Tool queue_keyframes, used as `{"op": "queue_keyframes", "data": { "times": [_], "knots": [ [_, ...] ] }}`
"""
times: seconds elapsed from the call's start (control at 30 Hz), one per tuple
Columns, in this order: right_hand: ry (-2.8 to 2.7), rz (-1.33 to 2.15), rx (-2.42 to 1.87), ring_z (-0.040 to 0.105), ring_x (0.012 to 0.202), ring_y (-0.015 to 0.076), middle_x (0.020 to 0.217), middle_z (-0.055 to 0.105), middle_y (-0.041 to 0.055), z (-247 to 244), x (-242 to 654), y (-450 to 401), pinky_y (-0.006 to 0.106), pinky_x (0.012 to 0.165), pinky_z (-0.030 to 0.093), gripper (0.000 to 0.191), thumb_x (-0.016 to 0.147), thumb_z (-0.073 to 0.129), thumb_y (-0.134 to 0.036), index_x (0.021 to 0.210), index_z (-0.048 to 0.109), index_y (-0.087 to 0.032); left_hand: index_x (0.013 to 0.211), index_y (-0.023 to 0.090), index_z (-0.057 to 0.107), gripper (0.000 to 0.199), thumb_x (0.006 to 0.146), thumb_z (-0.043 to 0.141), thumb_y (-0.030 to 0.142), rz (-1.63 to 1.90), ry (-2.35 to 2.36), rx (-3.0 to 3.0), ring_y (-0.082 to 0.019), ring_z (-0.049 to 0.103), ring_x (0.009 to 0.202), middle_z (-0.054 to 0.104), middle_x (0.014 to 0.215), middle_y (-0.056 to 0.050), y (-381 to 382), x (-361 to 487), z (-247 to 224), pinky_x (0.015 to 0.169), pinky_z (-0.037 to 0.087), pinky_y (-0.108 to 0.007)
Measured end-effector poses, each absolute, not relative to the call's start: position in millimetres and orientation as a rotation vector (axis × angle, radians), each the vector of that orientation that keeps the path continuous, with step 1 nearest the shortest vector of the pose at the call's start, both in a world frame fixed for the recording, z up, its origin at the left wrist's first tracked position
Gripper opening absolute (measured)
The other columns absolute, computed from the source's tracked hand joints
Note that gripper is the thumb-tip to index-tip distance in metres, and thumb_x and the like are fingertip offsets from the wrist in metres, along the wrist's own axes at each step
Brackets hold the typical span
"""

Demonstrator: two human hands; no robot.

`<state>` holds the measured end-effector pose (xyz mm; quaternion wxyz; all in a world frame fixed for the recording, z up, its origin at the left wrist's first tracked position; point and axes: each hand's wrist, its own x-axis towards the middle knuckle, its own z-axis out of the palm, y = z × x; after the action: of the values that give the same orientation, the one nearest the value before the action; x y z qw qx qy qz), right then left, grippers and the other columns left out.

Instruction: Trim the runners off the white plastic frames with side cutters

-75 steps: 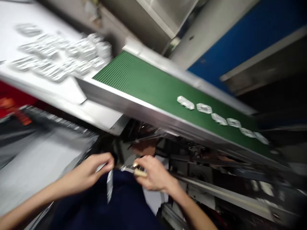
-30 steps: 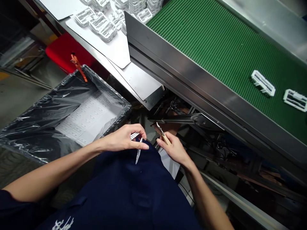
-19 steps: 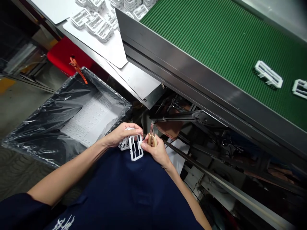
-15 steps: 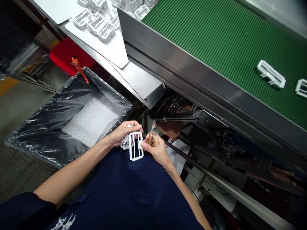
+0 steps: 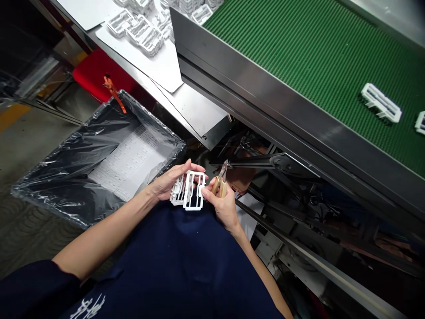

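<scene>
My left hand is closed around a small stack of white plastic frames, held in front of my dark blue shirt. In my right hand are nippers with tan handles, their metal jaws pointing up and away. The thumb of that same hand presses the right edge of a single white plastic frame, which stands upright just in front of the stack. Whether this frame touches the stack is hard to tell.
A black-lined bin with white flat pieces inside stands left. Piled white frames lie on the table at the top. The green conveyor belt carries more white frames behind a metal side wall. A red chair stands beyond the bin.
The single frame has risen and shifted slightly right, and more of the stack shows beside it. My left fingers have lifted and straightened somewhat. The nippers have tilted to the right.
</scene>
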<state>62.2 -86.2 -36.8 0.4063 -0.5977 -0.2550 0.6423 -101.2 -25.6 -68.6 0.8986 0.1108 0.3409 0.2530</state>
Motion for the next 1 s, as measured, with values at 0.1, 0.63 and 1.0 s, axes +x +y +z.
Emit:
{"op": "queue_keyframes", "data": {
  "times": [0.1,0.63,1.0],
  "knots": [
    [-0.629,1.600,-1.499,0.052,0.058,0.0085,0.069,0.056,-0.0051,-34.8,56.6,-84.7,0.022,0.061,0.045,0.030,0.068,0.072,-0.028,0.085,0.048,-0.020,0.103,0.012,0.063,0.040,0.084,0.058,0.047,0.558,0.658,0.186,-0.020,0.067,0.076,0.069,0.095,-0.012,-30.0,-95.1,-67.2,0.068,0.055,-0.030],
    [-2.451,0.815,-1.839,0.055,0.080,0.0172,0.086,0.059,0.0041,16.4,121.2,-52.0,0.026,0.072,0.040,0.025,0.081,0.051,-0.027,0.105,0.058,-0.020,0.098,0.008,0.062,0.047,0.081,0.058,0.052,0.543,0.701,0.212,-0.018,0.067,0.064,0.070,0.080,-0.011,-34.6,-91.6,-50.2,0.055,0.053,-0.024],
    [-2.679,0.801,-1.803,0.053,0.068,0.0135,0.079,0.058,0.0011,25.7,121.0,-36.6,0.023,0.056,0.031,0.025,0.083,0.048,-0.033,0.102,0.059,-0.023,0.099,0.008,0.064,0.050,0.081,0.058,0.054,0.535,0.730,0.260,-0.020,0.067,0.065,0.071,0.081,-0.014,-35.9,-95.4,-50.0,0.054,0.052,-0.024]
  ]
}}
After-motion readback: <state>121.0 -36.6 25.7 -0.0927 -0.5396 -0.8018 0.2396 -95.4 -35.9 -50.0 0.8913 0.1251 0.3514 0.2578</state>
